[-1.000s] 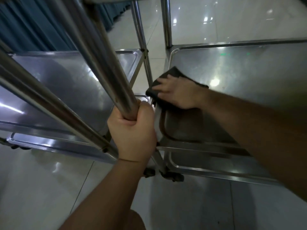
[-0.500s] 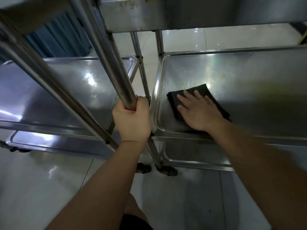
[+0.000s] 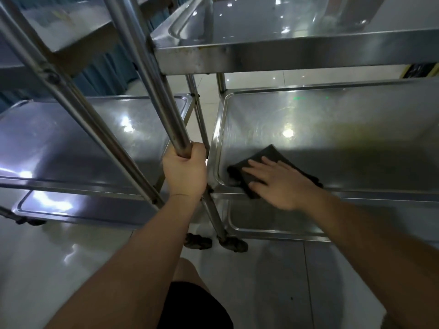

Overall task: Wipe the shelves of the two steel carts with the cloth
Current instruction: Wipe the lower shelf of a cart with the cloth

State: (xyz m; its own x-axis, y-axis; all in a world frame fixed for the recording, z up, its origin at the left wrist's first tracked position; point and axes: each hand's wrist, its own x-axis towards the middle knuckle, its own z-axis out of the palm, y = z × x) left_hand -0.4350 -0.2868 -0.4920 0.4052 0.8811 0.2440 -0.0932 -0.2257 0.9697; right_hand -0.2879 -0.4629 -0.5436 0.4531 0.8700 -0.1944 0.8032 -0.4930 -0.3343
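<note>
Right hand (image 3: 279,184) flat, fingers straight and spread, pressing dark cloth (image 3: 270,168) onto middle shelf (image 3: 332,129) of right cart, near its front-left corner. Left hand (image 3: 185,172) fisted round upright post (image 3: 152,74). No legible writing. Cloth sits nearer the front-left corner than half a second ago.

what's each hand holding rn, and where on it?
Left hand grips the cart's steel post at its lower part. Right hand holds nothing; flat fingers press the dark cloth.
</note>
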